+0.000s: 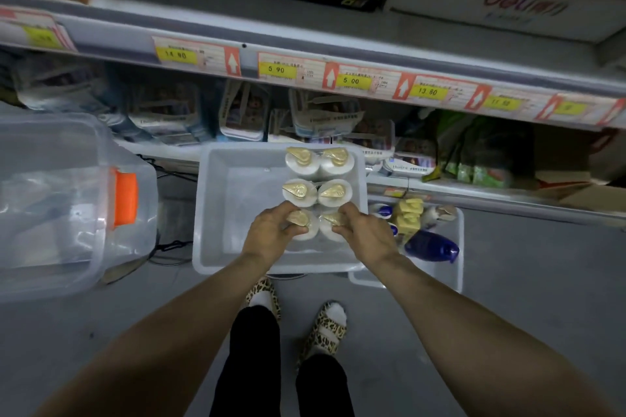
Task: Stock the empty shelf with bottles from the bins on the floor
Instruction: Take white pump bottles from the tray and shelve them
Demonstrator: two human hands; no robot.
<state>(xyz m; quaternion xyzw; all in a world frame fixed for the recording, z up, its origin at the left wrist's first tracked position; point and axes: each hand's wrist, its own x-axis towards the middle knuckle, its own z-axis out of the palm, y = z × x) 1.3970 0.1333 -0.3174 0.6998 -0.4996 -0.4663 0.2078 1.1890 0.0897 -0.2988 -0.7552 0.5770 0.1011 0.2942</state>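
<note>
A grey bin [216, 213] on the floor holds several white bottles with gold pump tops, standing upright in two columns at its right side. My left hand [271, 230] grips the nearest left bottle [305, 230] round its top. My right hand [362, 230] grips the nearest right bottle [327, 232] beside it. Two more pairs stand behind, one in the middle row [333, 193] and one at the back [301, 159]. A second bin [455, 247] to the right holds a dark blue bottle [430, 245] lying down and yellow packs [408, 215].
A large clear tub with an orange latch [125, 196] stands at the left. The shelf edge with price tags [277, 69] runs across above the bins. The low shelf behind holds packaged goods [244, 112]. My feet in leopard slippers [328, 325] are on the grey floor.
</note>
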